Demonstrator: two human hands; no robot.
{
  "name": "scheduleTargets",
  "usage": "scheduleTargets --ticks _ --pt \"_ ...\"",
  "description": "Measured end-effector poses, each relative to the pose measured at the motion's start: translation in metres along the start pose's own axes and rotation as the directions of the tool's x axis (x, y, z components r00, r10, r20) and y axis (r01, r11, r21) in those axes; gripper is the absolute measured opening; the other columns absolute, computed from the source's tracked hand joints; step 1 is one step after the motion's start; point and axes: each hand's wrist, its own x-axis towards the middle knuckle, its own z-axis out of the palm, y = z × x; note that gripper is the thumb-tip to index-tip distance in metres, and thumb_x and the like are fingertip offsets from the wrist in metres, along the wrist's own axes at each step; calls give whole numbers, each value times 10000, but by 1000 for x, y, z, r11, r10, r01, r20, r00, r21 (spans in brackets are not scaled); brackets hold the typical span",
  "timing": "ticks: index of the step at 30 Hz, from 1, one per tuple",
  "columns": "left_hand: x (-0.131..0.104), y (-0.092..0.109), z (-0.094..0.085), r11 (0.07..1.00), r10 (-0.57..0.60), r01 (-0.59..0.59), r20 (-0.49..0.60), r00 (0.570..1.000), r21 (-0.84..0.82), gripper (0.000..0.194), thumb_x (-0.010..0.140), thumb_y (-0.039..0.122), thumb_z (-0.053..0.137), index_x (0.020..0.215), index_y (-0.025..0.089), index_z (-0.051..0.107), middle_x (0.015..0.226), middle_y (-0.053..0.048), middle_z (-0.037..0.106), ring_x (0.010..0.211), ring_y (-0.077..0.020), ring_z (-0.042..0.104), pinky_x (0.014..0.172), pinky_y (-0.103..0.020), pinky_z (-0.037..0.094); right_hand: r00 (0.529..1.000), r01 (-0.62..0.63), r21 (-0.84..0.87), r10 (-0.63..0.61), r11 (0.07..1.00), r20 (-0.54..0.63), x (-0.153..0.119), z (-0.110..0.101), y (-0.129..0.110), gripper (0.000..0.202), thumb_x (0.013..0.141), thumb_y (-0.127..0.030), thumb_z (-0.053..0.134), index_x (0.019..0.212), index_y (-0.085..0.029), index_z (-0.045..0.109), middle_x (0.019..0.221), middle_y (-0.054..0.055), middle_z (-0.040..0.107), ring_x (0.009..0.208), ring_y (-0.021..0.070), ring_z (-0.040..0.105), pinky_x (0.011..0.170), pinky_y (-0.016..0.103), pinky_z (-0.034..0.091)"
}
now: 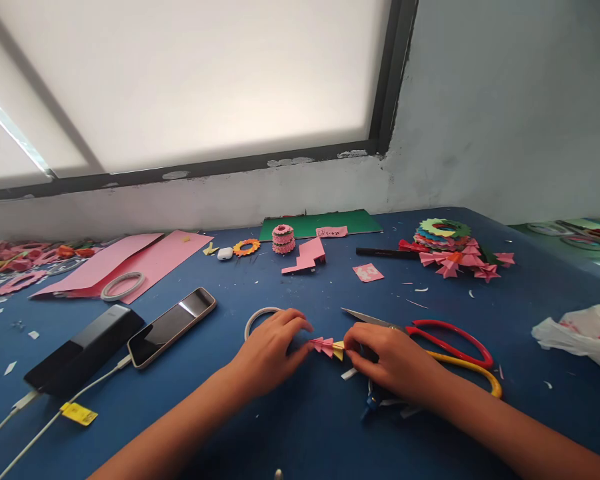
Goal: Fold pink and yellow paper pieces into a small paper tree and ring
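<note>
Bare forearms (200,413) reach over the blue surface (230,447), the left hand (275,350) pinching one end of a pink-and-yellow paper strip (325,346), the right hand (393,357) the other. Tape (250,323) lies just beside the left hand, scissors (453,341) by the right; beyond, pink paper rings (283,240) stand stacked near a green sheet (340,223).

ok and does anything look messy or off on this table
White paper scraps lie loose across the blue table, untidy but looking like cutting waste. The scissors lie open beside the right hand. Nothing looks spilled.
</note>
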Motion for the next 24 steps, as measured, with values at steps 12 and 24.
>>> scheduleTargets --ticks 12,24 --pt "0 -3 19 975 219 -221 -58 974 -26 133 910 232 555 875 178 672 897 -50 704 827 -178 647 761 -283 483 1000 12 -1 -12 1000 19 -4 0 0 108 847 -157 522 845 -203 620 820 19 651 699 158 593 635 267 440" --pt "-2 -5 20 943 332 -331 -120 936 26 259 957 233 454 907 164 699 851 -68 705 723 -165 664 628 -250 477 999 18 147 -12 989 -40 -7 0 -12 112 897 -255 519 935 -212 615 941 27 665 844 176 610 741 293 460"
